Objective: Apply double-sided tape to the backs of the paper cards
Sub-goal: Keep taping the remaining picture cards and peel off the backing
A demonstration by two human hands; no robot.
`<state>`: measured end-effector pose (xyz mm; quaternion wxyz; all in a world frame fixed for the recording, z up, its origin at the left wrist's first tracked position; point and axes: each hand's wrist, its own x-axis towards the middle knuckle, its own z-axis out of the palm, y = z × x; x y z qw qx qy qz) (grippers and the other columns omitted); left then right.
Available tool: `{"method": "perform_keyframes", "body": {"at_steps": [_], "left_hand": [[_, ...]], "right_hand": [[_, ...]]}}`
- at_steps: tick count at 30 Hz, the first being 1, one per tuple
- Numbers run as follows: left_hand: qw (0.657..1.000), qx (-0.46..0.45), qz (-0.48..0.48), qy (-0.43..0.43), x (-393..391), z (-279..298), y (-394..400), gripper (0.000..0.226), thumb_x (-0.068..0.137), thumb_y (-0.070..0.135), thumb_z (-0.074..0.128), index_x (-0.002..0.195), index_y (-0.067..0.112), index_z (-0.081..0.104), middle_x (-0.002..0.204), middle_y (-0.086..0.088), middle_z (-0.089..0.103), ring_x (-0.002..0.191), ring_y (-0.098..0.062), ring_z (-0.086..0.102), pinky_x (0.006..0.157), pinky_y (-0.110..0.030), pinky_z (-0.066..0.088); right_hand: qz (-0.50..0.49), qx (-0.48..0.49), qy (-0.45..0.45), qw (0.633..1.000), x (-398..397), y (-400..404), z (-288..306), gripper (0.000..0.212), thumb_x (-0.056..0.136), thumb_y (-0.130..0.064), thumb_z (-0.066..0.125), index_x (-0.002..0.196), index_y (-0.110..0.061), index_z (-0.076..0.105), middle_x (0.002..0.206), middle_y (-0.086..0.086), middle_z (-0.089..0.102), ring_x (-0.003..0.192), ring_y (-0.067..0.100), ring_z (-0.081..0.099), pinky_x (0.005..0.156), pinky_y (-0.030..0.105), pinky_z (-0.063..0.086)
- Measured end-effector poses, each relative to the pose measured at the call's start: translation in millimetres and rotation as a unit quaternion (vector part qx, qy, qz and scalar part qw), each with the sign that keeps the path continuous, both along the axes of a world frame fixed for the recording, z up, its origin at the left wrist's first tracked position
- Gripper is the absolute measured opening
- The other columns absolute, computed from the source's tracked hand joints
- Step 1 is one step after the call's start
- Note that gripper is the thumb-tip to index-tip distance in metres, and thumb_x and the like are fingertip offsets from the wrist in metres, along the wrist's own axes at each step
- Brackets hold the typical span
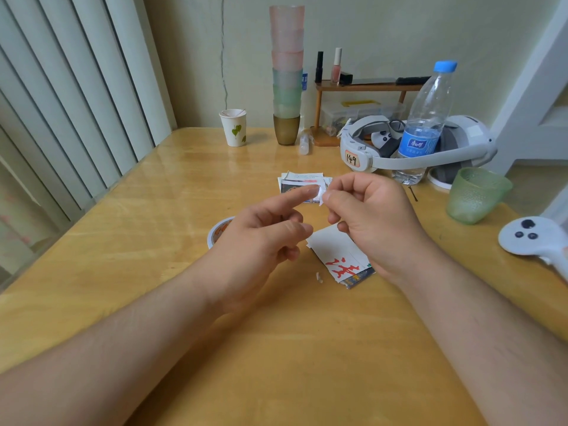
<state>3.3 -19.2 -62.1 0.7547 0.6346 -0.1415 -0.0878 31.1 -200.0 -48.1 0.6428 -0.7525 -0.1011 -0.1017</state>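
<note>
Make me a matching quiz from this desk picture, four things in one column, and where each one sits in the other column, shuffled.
Things:
1. water bottle
2. green glass
3. paper cup
4. scrap of tape

Places:
A. pinched in the right hand, touching the left hand forefinger
B. far side of the table, left of the stacked cups
C. inside the loop of the white headset
D. right edge, beside the white controller

Pairs: 1-C, 2-D, 3-B, 4-A

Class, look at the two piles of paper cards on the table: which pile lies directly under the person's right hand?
The near pile, its top card marked in red, lies under the right hand; the far pile sits beyond both hands.
</note>
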Motion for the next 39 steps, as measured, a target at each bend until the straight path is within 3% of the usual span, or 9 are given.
{"method": "perform_keyframes", "body": {"at_steps": [9, 13, 16, 22, 26, 31, 34, 37, 39], "left_hand": [[0.996, -0.062, -0.035, 0.051, 0.3, 4.4, 1.2, 0.047, 0.08, 0.008, 0.065, 0.123, 0.023, 0.078, 0.083, 0.001, 0.049, 0.069, -0.013, 0.043, 0.067, -0.025, 0.045], [0.998, -0.037, -0.041, 0.041, 0.0, 1.1, 0.6, 0.046, 0.081, 0.009, 0.064, 0.123, 0.024, 0.078, 0.082, 0.001, 0.049, 0.068, -0.012, 0.044, 0.069, -0.026, 0.044], [0.999, -0.004, -0.038, 0.032, -0.3, -4.3, -1.5, 0.045, 0.081, 0.01, 0.066, 0.122, 0.025, 0.077, 0.081, 0.003, 0.051, 0.069, -0.012, 0.046, 0.072, -0.029, 0.041], [0.997, 0.07, -0.037, -0.009, 1.1, -11.7, -2.3, 0.044, 0.084, 0.014, 0.067, 0.123, 0.032, 0.076, 0.092, -0.009, 0.048, 0.075, -0.013, 0.049, 0.07, -0.026, 0.045], [0.997, 0.067, -0.037, -0.008, 3.0, -12.9, -0.9, 0.043, 0.084, 0.015, 0.067, 0.123, 0.032, 0.076, 0.092, -0.008, 0.05, 0.076, -0.012, 0.05, 0.07, -0.027, 0.045], [0.997, 0.066, -0.041, -0.004, 4.0, -14.7, -0.5, 0.044, 0.083, 0.015, 0.067, 0.122, 0.032, 0.076, 0.092, -0.008, 0.05, 0.076, -0.012, 0.051, 0.07, -0.027, 0.046], [0.997, 0.065, -0.042, -0.003, 4.2, -15.4, -0.7, 0.044, 0.083, 0.014, 0.067, 0.122, 0.031, 0.076, 0.092, -0.008, 0.051, 0.076, -0.012, 0.051, 0.07, -0.027, 0.046], [0.997, 0.063, -0.042, -0.003, 5.1, -16.1, -0.3, 0.044, 0.083, 0.014, 0.068, 0.123, 0.031, 0.076, 0.091, -0.008, 0.051, 0.076, -0.012, 0.05, 0.07, -0.028, 0.045], [0.997, 0.06, -0.042, -0.004, 5.6, -16.1, -0.6, 0.044, 0.083, 0.014, 0.067, 0.123, 0.03, 0.076, 0.091, -0.008, 0.051, 0.076, -0.013, 0.05, 0.07, -0.027, 0.046]], "right_hand": [[-0.066, -0.045, 0.001, 0.997, 13.0, -19.7, 2.6, 0.016, 0.09, -0.01, 0.072, 0.078, -0.022, 0.072, 0.068, -0.002, 0.07, 0.068, 0.011, 0.064, 0.067, 0.03, 0.054], [-0.16, -0.149, -0.022, 0.976, 26.6, -57.4, 7.2, 0.012, 0.089, -0.017, 0.077, 0.094, -0.027, 0.072, 0.077, -0.009, 0.075, 0.066, 0.002, 0.063, 0.062, 0.019, 0.048], [-0.241, -0.249, -0.009, 0.938, 38.7, -86.4, -0.2, 0.011, 0.09, -0.022, 0.077, 0.097, -0.03, 0.071, 0.088, -0.01, 0.074, 0.084, 0.01, 0.067, 0.068, 0.024, 0.044], [-0.222, -0.362, 0.017, 0.905, 55.8, -95.5, -25.1, 0.016, 0.096, -0.012, 0.068, 0.094, -0.025, 0.076, 0.091, -0.003, 0.07, 0.087, 0.017, 0.059, 0.08, 0.022, 0.037], [-0.211, -0.371, 0.037, 0.904, 57.1, -96.8, -27.8, 0.017, 0.096, -0.011, 0.069, 0.098, -0.023, 0.08, 0.087, -0.009, 0.067, 0.085, 0.014, 0.057, 0.082, 0.022, 0.039], [-0.235, -0.353, 0.005, 0.906, 56.1, -96.2, -22.8, 0.018, 0.085, -0.012, 0.081, 0.08, -0.026, 0.072, 0.077, -0.011, 0.065, 0.072, 0.002, 0.056, 0.062, 0.018, 0.038], [-0.236, -0.354, 0.004, 0.905, 55.1, -95.0, -22.5, 0.02, 0.093, -0.008, 0.071, 0.087, -0.027, 0.075, 0.088, -0.007, 0.071, 0.08, 0.014, 0.06, 0.075, 0.023, 0.04], [-0.235, -0.343, 0.006, 0.909, 53.3, -93.8, -20.1, 0.033, 0.1, -0.003, 0.056, 0.1, -0.025, 0.08, 0.106, -0.001, 0.076, 0.094, 0.013, 0.058, 0.086, 0.021, 0.039], [-0.214, -0.353, -0.004, 0.911, 51.1, -88.1, -16.5, 0.032, 0.101, -0.006, 0.056, 0.104, -0.026, 0.08, 0.113, -0.003, 0.075, 0.099, 0.012, 0.058, 0.089, 0.021, 0.039]]}}
